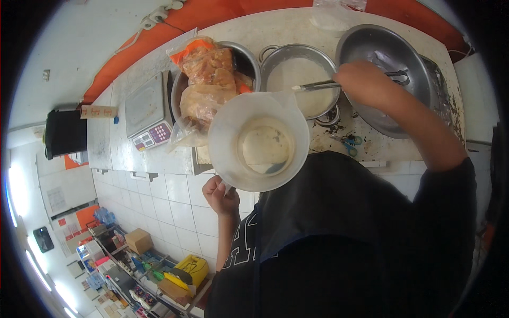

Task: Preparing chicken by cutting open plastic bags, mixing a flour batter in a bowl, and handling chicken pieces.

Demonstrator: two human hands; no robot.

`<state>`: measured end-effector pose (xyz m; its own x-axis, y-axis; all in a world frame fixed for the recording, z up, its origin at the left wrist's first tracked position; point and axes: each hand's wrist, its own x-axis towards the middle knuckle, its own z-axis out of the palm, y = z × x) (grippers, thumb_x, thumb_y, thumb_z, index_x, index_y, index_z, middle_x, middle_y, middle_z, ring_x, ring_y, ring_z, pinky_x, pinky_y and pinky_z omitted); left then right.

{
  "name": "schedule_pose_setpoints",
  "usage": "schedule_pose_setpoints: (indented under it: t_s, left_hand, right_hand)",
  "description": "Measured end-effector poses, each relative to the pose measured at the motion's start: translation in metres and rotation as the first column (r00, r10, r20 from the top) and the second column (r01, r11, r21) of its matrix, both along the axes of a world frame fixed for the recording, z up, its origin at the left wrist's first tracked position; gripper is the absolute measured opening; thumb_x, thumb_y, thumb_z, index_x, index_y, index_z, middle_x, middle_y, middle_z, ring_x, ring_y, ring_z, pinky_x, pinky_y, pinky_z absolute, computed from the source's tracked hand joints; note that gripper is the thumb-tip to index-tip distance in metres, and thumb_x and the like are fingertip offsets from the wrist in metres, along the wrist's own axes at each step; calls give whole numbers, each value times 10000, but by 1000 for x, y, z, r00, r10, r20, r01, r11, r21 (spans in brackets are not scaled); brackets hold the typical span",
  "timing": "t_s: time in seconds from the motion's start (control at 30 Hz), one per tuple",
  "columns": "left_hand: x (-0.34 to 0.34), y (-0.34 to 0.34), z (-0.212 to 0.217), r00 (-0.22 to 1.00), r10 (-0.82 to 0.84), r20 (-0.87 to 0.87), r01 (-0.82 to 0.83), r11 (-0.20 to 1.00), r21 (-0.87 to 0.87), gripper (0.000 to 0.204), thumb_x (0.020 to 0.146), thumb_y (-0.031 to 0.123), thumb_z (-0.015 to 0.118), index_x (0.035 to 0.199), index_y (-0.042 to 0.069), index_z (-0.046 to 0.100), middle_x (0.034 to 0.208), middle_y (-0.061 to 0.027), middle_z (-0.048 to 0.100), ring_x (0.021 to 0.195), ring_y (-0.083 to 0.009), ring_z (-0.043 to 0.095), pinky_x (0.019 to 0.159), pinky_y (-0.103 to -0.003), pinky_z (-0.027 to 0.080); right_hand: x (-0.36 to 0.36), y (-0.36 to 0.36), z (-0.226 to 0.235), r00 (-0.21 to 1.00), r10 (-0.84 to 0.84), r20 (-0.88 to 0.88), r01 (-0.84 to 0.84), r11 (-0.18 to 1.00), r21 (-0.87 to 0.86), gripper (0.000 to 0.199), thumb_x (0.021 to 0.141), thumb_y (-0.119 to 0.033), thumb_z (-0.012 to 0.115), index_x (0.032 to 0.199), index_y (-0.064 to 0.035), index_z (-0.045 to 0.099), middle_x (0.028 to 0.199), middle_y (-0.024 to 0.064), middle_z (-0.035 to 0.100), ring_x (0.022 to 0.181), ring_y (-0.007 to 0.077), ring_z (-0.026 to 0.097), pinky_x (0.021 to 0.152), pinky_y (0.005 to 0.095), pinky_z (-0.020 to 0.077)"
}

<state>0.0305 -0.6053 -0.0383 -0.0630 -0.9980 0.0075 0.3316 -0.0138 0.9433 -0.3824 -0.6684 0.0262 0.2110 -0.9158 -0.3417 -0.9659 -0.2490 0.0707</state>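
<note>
My left hand [220, 196] is closed round the handle of a large translucent plastic jug [225, 153], held in front of the table's near edge. Its inside faces up, and a dull greyish patch shows at the bottom. My right hand [363, 82] grips metal tongs [321, 85] around their middle. One end of the tongs reaches over a steel pot [271, 66] of thick white liquid [294, 71], with a bit of white at the tip. The other end extends over a wide steel bowl [371, 45].
Bagged orange-pink raw meat [209, 79] rests in a metal basin [246, 61] beside a digital scale [143, 108]. Blue-green scissors [347, 144] lie on the stained table [318, 140] near its front edge. A clear plastic bag [331, 20] sits at the back.
</note>
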Motion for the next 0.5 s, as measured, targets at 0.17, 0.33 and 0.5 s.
schedule_pose_setpoints:
  t_s: [0.17,0.33,0.5]
  left_hand:
    - [-13,0,14,973,160,166,-170,984,45,377,788,298,603,588,13,457,573,-20,496,462,-73,386,435,-205,253]
    - [-14,0,17,981,170,95,-181,976,119,378,774,303,601,622,-30,505,562,-9,480,453,-58,375,422,-196,228]
    - [-8,4,6,911,306,278,-337,939,73,374,774,296,588,629,-42,518,528,5,450,430,-53,349,412,-200,210]
  right_hand:
    - [-15,29,-20,996,76,-42,-83,976,-200,283,850,-62,545,1108,-72,661,985,134,611,920,311,628,773,433,515]
    - [-24,45,5,967,218,-131,-248,923,-293,144,835,-130,581,935,-91,677,958,67,597,972,239,594,810,379,484]
    - [-36,41,29,937,283,-202,-335,893,-300,136,837,-122,586,929,-114,685,956,52,598,972,230,582,805,363,471]
